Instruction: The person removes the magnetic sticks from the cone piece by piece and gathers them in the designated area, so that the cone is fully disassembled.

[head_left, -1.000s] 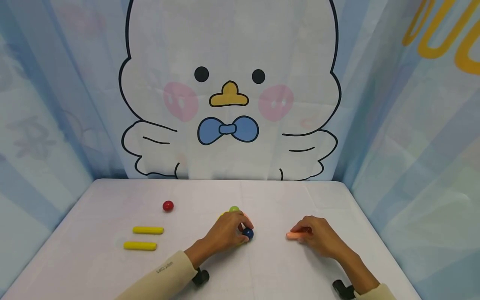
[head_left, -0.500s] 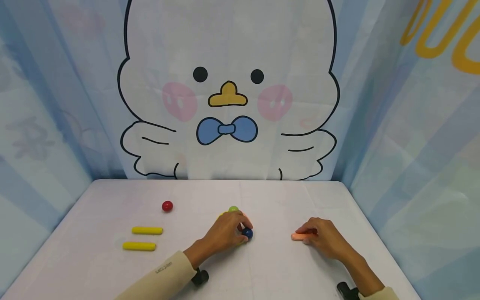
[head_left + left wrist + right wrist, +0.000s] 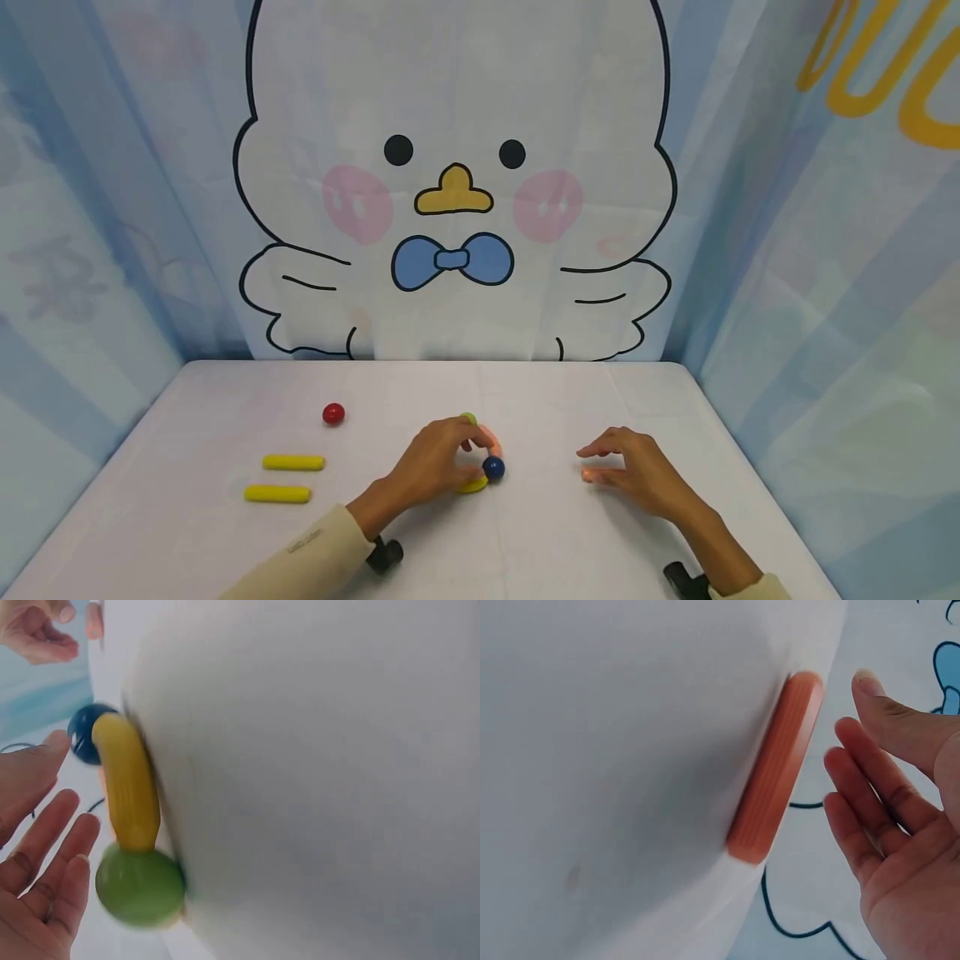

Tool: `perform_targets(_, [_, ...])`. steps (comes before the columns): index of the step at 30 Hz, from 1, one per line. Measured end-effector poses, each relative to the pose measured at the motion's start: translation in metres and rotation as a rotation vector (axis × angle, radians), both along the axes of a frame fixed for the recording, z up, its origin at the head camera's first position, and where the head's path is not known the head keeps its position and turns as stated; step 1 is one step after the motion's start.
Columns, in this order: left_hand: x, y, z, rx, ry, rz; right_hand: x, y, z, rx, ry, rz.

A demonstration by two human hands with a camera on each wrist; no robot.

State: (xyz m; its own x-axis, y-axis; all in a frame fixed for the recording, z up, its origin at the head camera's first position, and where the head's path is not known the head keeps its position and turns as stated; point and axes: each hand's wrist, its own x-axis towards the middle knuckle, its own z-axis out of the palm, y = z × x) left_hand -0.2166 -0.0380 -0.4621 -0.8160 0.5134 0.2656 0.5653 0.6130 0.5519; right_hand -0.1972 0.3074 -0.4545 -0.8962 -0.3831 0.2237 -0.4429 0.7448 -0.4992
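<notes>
The left hand [image 3: 442, 454] arches over a small joined group on the table [image 3: 528, 550], its fingers and thumb loosely spread. The left wrist view shows no piece pinched; the thumb tip is just beside the blue ball [image 3: 493, 468], and whether it touches cannot be told. The hand probably stays this close to steady or release the group without squeezing it.

In that group, a yellow curved stick [image 3: 129, 784] runs between the blue ball and a green ball [image 3: 140, 885], its ends meeting both. An orange curved stick [image 3: 491, 440] reaches the blue ball from the far side, so the ball seems to serve as a joint for 2 sticks. The sticks likely lie flat because that gives them the most support.

The right hand [image 3: 637, 468] has its thumb and fingers parted, gripping nothing. The loose orange stick [image 3: 776, 769] lies on the cloth near the fingertips but apart from them, well to the right of the group. The wide gap between thumb and fingers would suit either letting go or taking hold.

On the left, 2 yellow straight sticks [image 3: 293, 462] lie nearly parallel, with the red ball [image 3: 333, 414] beyond them; the spacing presumably makes each easy to pick out.
</notes>
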Motion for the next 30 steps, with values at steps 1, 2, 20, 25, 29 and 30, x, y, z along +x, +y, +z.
perform_targets(1, [0.0,-0.003,0.001,-0.008,-0.007,0.014,0.0,-0.003,0.001,0.004,0.005,0.008])
perform_targets(2, [0.001,-0.006,0.002,-0.016,-0.017,0.031,0.0,-0.006,0.002,0.009,0.01,0.014])
perform_targets(20, [0.005,-0.053,0.004,-0.047,-0.053,0.145,0.001,-0.082,0.01,-0.025,-0.046,0.096])
perform_targets(25, [0.005,-0.058,0.001,-0.052,-0.051,0.141,-0.002,-0.102,0.01,-0.038,-0.06,0.165])
perform_targets(29, [0.004,-0.059,-0.002,-0.056,-0.053,0.121,-0.005,-0.118,0.007,-0.033,-0.074,0.212])
perform_targets(30, [0.004,-0.059,-0.003,-0.058,-0.054,0.115,-0.006,-0.122,0.006,-0.031,-0.077,0.221])
